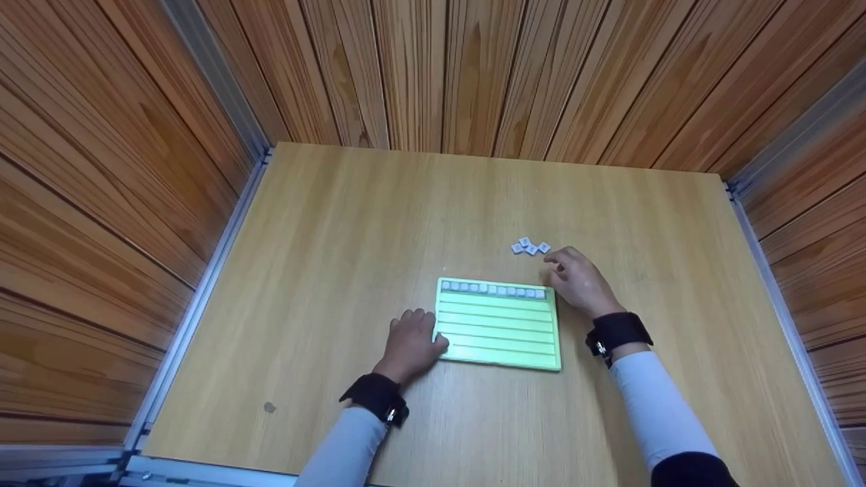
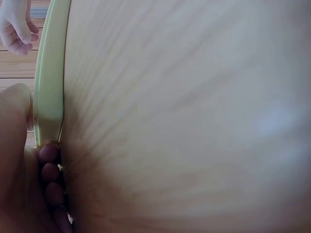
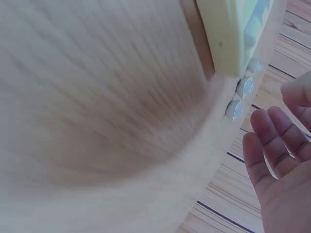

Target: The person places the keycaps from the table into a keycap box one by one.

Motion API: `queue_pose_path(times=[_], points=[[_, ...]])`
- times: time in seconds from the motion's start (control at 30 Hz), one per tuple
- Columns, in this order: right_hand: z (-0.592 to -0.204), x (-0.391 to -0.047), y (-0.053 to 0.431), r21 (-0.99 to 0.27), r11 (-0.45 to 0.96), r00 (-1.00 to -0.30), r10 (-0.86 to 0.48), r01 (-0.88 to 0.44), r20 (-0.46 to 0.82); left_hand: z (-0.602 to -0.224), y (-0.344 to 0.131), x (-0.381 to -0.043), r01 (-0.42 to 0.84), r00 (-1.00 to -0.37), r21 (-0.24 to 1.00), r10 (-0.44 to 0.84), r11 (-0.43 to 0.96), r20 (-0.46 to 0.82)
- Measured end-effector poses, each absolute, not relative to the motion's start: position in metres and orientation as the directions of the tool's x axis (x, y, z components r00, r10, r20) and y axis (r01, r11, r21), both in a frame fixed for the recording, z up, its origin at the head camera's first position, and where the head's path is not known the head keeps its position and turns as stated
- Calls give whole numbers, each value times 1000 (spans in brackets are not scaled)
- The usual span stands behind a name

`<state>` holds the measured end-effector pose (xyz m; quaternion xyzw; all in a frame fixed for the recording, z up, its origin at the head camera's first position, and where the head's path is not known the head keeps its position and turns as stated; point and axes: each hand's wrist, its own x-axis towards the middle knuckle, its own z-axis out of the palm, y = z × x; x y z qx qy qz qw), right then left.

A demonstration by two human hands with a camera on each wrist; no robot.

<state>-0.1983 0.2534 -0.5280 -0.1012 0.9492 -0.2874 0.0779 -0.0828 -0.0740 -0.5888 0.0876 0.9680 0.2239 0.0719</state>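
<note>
A light green grooved board (image 1: 497, 331) lies flat on the table, and a row of small pale tiles (image 1: 492, 289) fills its top groove. At the board's lower left corner is my left hand (image 1: 411, 345), which grips the edge with the thumb over the rim and fingers along the side. My right hand (image 1: 578, 281) hovers off the upper right corner with its fingers loosely bent. No tile shows between the fingers (image 3: 265, 131) in the right wrist view. Just beyond its fingertips lies a small cluster of loose square tiles (image 1: 532, 249) with dark marks.
The wooden table (image 1: 325, 270) has wood-panelled walls (image 1: 467, 74) on its far side and both flanks. Metal rails (image 1: 203, 291) run along the table's side edges. A dark spot (image 1: 269, 407) marks the table at the front left.
</note>
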Motion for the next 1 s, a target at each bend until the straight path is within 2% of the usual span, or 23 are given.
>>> queue_pose_path(times=[0.17,0.5,1.0], points=[[-526,-210,253,-563,816,-968,-229,-132,-106,-590,-74,-84,131,-975,446,196,885,-103],[-532,-230,253,-464,828,-939,-343,-314,23,-586,-73,-82,135,-976,445,197,886,-97],[-536,-253,247,-440,851,-929,-359,-287,-87,-588,-74,-83,147,-978,443,197,884,-69]])
